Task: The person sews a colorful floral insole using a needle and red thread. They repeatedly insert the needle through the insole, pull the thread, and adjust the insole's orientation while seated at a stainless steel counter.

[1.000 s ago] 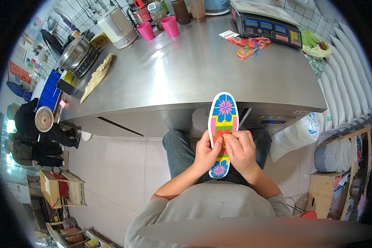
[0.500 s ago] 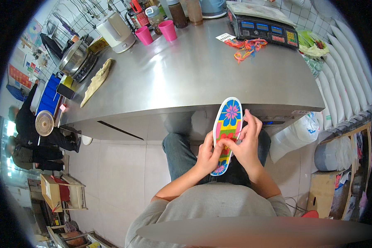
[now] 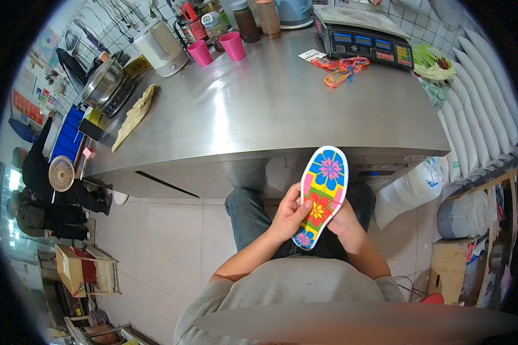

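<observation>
— Where is the embroidered insole [image 3: 321, 196]?
— Over the lap, below the steel counter [image 3: 282, 103] edge; left hand [image 3: 289, 214] and right hand [image 3: 344, 219] both grasp it.
— Any containers?
— Two pink cups [image 3: 217, 49]; contents unseen.

Your right hand [image 3: 344, 221] is sitting mostly hidden behind the embroidered insole [image 3: 322, 195], and your left thumb is covering part of its flower pattern.
</observation>
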`<state>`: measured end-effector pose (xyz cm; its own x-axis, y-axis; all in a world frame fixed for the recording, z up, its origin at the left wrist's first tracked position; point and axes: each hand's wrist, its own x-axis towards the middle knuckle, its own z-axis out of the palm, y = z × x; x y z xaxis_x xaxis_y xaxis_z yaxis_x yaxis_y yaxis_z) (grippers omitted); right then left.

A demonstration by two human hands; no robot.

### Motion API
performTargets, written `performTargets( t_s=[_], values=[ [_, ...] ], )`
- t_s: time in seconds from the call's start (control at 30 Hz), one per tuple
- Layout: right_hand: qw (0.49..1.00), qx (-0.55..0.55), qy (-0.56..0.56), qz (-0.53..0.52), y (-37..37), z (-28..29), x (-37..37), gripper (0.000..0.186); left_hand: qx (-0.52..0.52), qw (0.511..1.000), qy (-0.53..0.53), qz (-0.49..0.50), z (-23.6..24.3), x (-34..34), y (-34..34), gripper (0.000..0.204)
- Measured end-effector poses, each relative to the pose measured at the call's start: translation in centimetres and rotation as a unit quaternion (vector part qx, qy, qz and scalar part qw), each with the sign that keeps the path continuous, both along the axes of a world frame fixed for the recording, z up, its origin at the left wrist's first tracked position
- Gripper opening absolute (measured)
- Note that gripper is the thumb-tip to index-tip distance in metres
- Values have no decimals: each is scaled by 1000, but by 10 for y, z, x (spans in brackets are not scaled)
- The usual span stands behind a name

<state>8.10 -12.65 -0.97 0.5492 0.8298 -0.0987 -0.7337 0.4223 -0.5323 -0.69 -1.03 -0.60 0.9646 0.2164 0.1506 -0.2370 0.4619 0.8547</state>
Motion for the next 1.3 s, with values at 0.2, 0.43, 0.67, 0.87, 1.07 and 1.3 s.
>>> performTargets(
  t_s=[0.2,0.43,0.67,0.87,1.07,1.3],
  values=[
    [993,54,95,-43,1,-17,-1,31,-53,998,14,-38,2,-1,-1,34],
    [879,131,110,-446,-134,-79,120,5,-58,996,43,48,10,-3,11,30],
    [521,-458,-171,-699,-287,-169,149,21,-101,990,20,98,15,-1,17,35],
    [575,-444,-246,-642,-207,-112,117,19,-218,969,-71,-93,8,4,23,46],
    [687,-333,-547,-344,-53,18,14,6,-408,856,-113,-298,-12,19,15,61],
    [510,-210,-753,-359,1,65,-17,24,-410,851,-104,-313,-22,19,11,62]
  ],
)
